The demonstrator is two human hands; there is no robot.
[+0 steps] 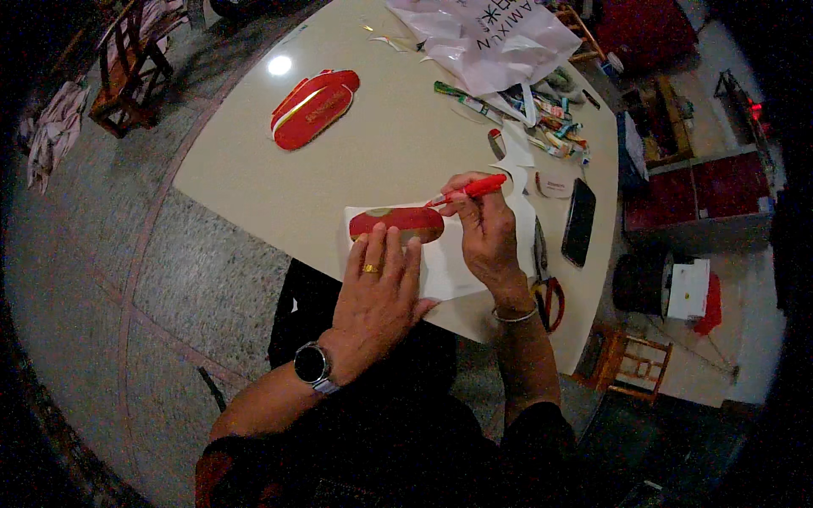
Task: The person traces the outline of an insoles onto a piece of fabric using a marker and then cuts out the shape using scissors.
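My left hand [381,292], with a ring and a wristwatch, lies flat with its fingertips on a red rounded oblong piece [400,219]. That piece rests on a white sheet [444,273] near the table's front edge. In my right hand [483,228] is a red pen [476,187], its tip at the upper right rim of the oblong piece. Several similar red oblong pieces [314,114] lie overlapping at the table's upper left. Scissors with red and black handles [551,303] lie just right of my right wrist, partly hidden. Cut white scraps [521,149] lie beyond my right hand.
A black phone [579,222] and a small pale rounded piece [554,184] lie at the right of the table [254,165]. Farther back are a printed plastic bag [489,44] and a pile of colourful packets [559,120]. Wooden chairs [638,365] stand around.
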